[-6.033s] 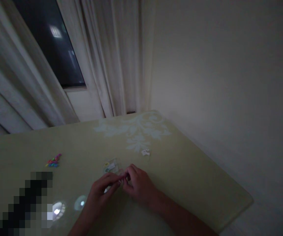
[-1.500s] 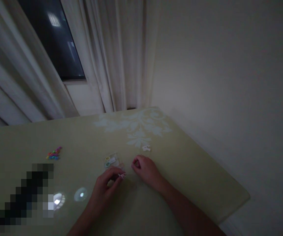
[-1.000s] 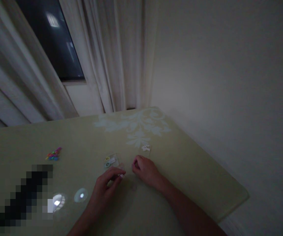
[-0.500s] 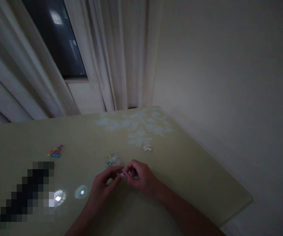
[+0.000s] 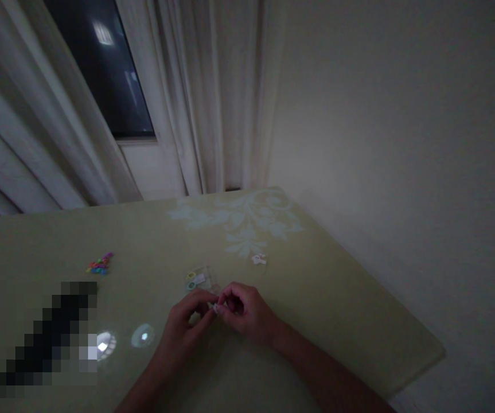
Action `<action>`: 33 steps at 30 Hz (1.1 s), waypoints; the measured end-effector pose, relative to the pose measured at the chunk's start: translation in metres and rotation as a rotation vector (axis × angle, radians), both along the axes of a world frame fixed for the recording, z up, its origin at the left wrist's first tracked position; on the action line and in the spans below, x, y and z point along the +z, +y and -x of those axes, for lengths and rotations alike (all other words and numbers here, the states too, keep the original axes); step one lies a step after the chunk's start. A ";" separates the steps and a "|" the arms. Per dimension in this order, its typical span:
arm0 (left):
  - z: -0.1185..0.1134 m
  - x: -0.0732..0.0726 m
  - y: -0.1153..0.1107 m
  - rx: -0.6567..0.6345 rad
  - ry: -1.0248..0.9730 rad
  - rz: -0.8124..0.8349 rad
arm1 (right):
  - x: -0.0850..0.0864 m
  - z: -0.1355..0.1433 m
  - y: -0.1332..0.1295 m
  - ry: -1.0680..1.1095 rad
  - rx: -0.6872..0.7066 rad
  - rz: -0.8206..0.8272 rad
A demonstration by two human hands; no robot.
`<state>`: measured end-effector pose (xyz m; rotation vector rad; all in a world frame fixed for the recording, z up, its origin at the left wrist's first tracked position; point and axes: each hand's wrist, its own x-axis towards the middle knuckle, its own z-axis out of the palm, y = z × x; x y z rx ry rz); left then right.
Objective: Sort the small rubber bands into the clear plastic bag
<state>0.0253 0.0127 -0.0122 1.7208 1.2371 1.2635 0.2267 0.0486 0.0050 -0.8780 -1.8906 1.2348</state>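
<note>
My left hand (image 5: 191,322) and my right hand (image 5: 247,312) meet just above the table. Thumb and fingers of each are pinched together at the same spot. Between their fingertips is a small whitish piece (image 5: 215,308), mostly covered and too small to name. Just beyond the fingers lies a clear plastic case (image 5: 206,271) with a yellow ring and a green ring in it. A small white item (image 5: 259,260), its kind unclear, rests on the table past my right hand.
A heap of small multicoloured pieces (image 5: 100,264) lies at the left on the pale green table (image 5: 337,321). A blurred-out dark long shape (image 5: 49,335) is at the near left. Curtains and a window stand behind; a wall borders the right edge.
My hands stay pinched together, with small finger shifts. The whitish piece shows less between the fingertips now. The whole view has shifted very slightly.
</note>
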 end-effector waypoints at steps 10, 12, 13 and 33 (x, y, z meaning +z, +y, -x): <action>-0.005 0.004 -0.003 0.085 0.084 -0.038 | 0.002 0.001 -0.002 -0.098 -0.112 -0.166; -0.005 0.003 -0.002 0.121 0.112 -0.001 | 0.000 0.001 -0.002 -0.142 -0.129 -0.233; -0.005 0.003 -0.002 0.134 0.119 0.019 | -0.001 0.001 -0.001 -0.154 -0.134 -0.253; 0.012 0.010 0.018 0.312 -0.020 0.062 | 0.037 0.000 0.058 -0.258 -0.227 -0.488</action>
